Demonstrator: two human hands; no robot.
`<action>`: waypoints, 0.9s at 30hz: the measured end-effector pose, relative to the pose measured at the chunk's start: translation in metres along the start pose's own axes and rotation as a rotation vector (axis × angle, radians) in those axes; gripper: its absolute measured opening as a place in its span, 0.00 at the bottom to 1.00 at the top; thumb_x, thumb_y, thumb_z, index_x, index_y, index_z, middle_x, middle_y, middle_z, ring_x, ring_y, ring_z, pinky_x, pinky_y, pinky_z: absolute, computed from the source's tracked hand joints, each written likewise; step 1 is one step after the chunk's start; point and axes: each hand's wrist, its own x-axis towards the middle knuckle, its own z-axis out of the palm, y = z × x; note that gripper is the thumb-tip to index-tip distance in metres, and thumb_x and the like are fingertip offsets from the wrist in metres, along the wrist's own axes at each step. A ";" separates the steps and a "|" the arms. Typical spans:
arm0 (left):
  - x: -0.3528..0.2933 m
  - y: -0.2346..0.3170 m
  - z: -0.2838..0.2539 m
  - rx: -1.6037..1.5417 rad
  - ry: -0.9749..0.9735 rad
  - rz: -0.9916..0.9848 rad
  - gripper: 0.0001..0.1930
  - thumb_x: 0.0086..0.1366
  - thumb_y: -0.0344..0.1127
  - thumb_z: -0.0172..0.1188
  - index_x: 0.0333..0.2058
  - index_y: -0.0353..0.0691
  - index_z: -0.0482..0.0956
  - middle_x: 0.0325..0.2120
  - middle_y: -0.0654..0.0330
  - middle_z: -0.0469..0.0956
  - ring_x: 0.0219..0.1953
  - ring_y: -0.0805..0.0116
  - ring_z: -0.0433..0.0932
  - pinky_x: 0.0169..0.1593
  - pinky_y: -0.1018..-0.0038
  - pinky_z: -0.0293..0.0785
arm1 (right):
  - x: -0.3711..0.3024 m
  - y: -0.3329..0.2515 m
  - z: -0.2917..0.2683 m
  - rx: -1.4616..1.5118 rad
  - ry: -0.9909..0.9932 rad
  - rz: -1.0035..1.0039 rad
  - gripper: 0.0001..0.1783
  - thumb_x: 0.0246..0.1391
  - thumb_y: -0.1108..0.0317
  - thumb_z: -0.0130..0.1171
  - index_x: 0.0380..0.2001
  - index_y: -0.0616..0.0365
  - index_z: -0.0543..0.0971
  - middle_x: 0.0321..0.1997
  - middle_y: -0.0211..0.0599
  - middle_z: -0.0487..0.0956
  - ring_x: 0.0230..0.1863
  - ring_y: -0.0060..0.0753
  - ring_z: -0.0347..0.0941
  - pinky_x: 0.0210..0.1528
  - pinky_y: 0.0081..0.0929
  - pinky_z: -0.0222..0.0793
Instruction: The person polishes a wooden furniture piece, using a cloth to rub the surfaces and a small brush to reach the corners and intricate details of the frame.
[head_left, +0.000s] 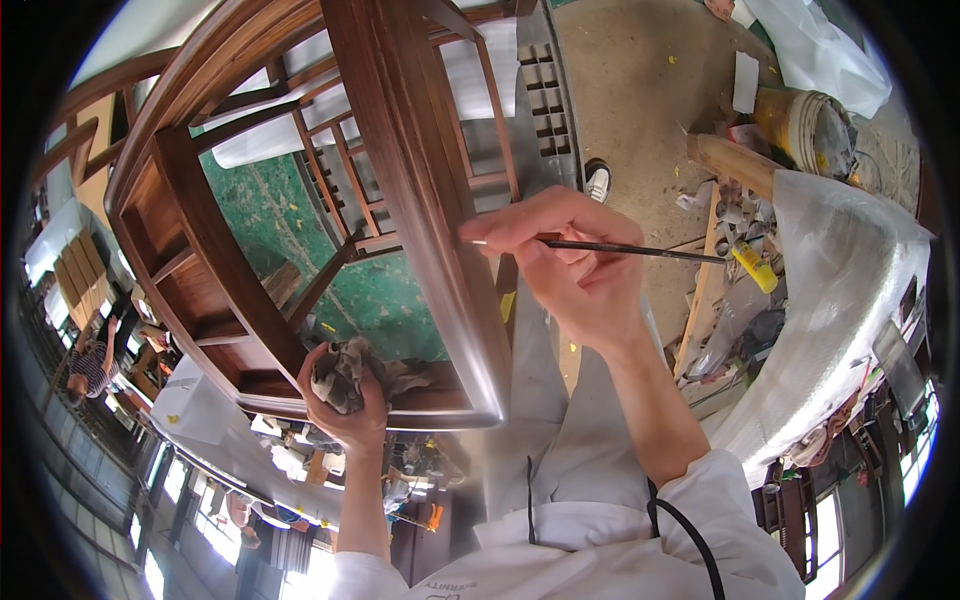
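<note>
My right hand pinches the thin brush pen-like for control at the dark wooden frame — my left hand, well apart, clutches a rag ready for smears.

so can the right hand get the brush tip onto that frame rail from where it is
Probably yes. The right hand holds the brush with its tip right at the frame rail's edge, and nothing lies between them. The left hand, gripping a rag, sits lower on the frame, out of the way.

Dark brown frame, yellow bottle
</note>
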 end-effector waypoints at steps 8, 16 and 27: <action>-0.001 -0.002 -0.001 0.007 -0.002 0.002 0.23 0.51 0.32 0.63 0.47 0.31 0.74 0.39 0.51 0.79 0.37 0.58 0.80 0.47 0.70 0.74 | -0.005 0.004 -0.003 -0.009 -0.034 -0.018 0.07 0.52 0.82 0.55 0.34 0.67 0.81 0.40 0.45 0.83 0.46 0.32 0.80 0.50 0.27 0.76; -0.001 -0.003 0.000 0.004 -0.001 0.016 0.23 0.51 0.32 0.63 0.47 0.30 0.74 0.38 0.52 0.79 0.37 0.59 0.80 0.47 0.70 0.74 | -0.008 0.004 -0.003 0.025 -0.018 0.012 0.07 0.53 0.83 0.55 0.33 0.67 0.81 0.40 0.45 0.83 0.46 0.32 0.80 0.51 0.26 0.76; -0.001 0.002 -0.004 -0.009 -0.065 -0.016 0.23 0.56 0.28 0.62 0.51 0.32 0.71 0.40 0.54 0.77 0.42 0.65 0.77 0.51 0.72 0.72 | -0.011 0.004 -0.002 0.042 -0.018 0.034 0.08 0.52 0.83 0.53 0.34 0.67 0.80 0.41 0.46 0.83 0.46 0.31 0.80 0.50 0.26 0.76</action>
